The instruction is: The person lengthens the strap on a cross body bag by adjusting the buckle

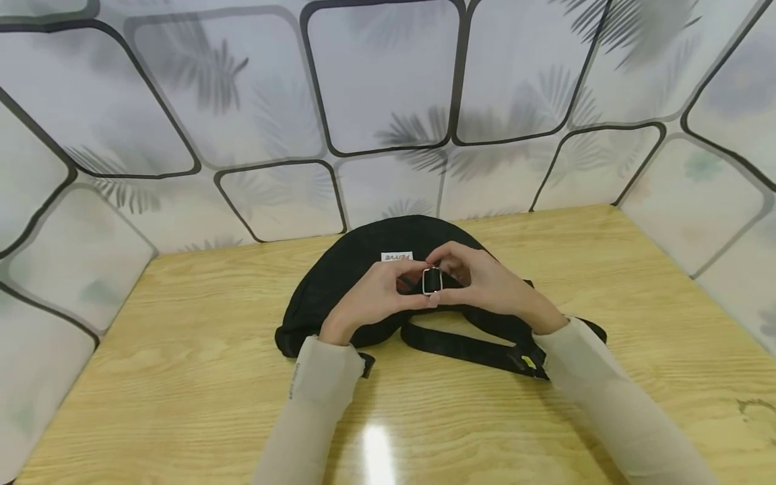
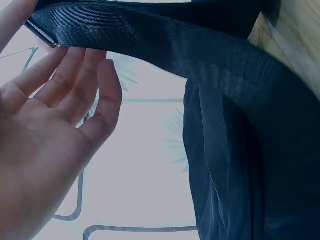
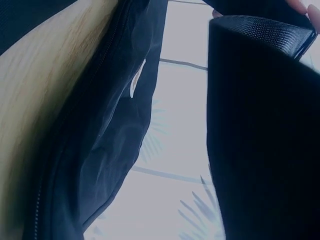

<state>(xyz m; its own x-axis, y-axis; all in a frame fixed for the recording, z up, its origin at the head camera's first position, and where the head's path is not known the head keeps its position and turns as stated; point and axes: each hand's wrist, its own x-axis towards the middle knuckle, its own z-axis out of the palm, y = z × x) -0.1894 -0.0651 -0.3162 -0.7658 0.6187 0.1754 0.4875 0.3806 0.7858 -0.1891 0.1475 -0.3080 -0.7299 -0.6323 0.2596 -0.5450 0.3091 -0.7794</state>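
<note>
A black half-moon waist bag (image 1: 339,283) with a small white label (image 1: 397,256) lies on the table. In front of it, my left hand (image 1: 377,294) and right hand (image 1: 488,281) hold up a silver rectangular strap slider (image 1: 440,281) with black webbing through it. The left thumb and fingers pinch its left side; the right ones pinch from the right. Seen in the left wrist view, the webbing strap (image 2: 150,37) runs from the left fingertips (image 2: 110,75) toward the bag. Webbing hides most of the right hand in the right wrist view.
A loop of the strap (image 1: 461,345) lies on the wooden table (image 1: 200,377), with a yellow-marked piece (image 1: 529,362) near the right sleeve. A black buckle end (image 1: 366,364) lies by the left sleeve. Patterned fabric walls (image 1: 388,81) stand behind and at both sides.
</note>
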